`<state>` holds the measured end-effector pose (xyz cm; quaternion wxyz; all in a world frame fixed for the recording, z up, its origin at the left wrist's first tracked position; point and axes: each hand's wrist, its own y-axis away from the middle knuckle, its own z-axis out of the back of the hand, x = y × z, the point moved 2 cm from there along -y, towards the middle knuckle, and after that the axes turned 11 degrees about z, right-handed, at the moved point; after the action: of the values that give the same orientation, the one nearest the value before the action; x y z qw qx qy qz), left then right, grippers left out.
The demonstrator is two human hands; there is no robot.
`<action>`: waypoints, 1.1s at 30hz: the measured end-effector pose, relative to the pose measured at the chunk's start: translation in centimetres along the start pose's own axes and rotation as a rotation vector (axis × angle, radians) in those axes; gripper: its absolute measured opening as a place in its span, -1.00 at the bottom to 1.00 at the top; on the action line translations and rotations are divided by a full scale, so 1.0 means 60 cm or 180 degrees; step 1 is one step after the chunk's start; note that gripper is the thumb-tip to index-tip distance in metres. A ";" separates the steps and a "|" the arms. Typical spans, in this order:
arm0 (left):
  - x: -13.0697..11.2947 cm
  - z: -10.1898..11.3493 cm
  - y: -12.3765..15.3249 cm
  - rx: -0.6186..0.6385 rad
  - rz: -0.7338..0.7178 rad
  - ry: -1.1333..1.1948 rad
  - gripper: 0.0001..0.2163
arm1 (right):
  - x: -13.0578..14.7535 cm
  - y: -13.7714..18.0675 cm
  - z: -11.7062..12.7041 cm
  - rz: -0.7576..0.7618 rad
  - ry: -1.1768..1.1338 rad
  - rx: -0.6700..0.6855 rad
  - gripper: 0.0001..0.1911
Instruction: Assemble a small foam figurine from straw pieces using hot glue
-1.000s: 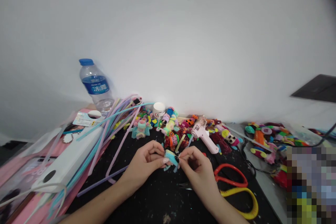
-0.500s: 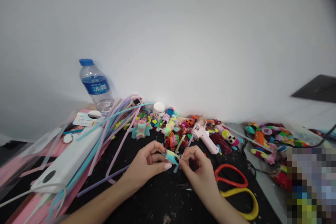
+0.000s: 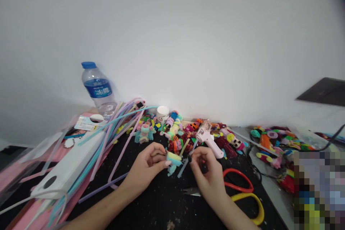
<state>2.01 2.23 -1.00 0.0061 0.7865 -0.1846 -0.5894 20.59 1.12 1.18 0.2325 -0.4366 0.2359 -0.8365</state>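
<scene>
My left hand (image 3: 147, 167) pinches a small fuzzy figure (image 3: 173, 159) in blue, yellow and teal, held just above the black mat (image 3: 151, 201). My right hand (image 3: 206, 170) is closed in a pinch on a thin pale blue pipe-cleaner strand (image 3: 184, 165) that runs from the figure's right side. The two hands sit close together, a little apart at the fingertips.
A pink glue gun (image 3: 208, 138) lies just beyond my right hand. Red and yellow scissors (image 3: 242, 194) lie to the right. Long pipe cleaners (image 3: 118, 129), a white box (image 3: 67, 167), a water bottle (image 3: 98, 88) and several small colourful figures (image 3: 175, 125) crowd the back and left.
My right hand has drawn away to the right, pulling the pale blue strand out from the figure. The left hand has lifted the figure slightly.
</scene>
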 end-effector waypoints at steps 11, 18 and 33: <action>-0.012 0.011 -0.003 -0.0529 -0.0402 -0.0241 -0.70 | -0.092 -0.021 0.035 -0.0791 0.2358 0.0157 -0.49; -0.018 0.016 -0.004 -0.0758 -0.0482 -0.0167 -0.76 | -0.116 -0.020 0.041 -0.0887 0.2130 0.0091 -0.51; -0.019 0.019 -0.004 -0.0896 -0.0468 -0.0465 -0.76 | -0.074 -0.024 0.046 -0.0617 0.0368 -0.0115 -0.83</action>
<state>0.74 3.06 -0.35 0.0596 0.7443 -0.0422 -0.6638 24.92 4.32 0.70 0.1286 -0.4125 0.2206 -0.8745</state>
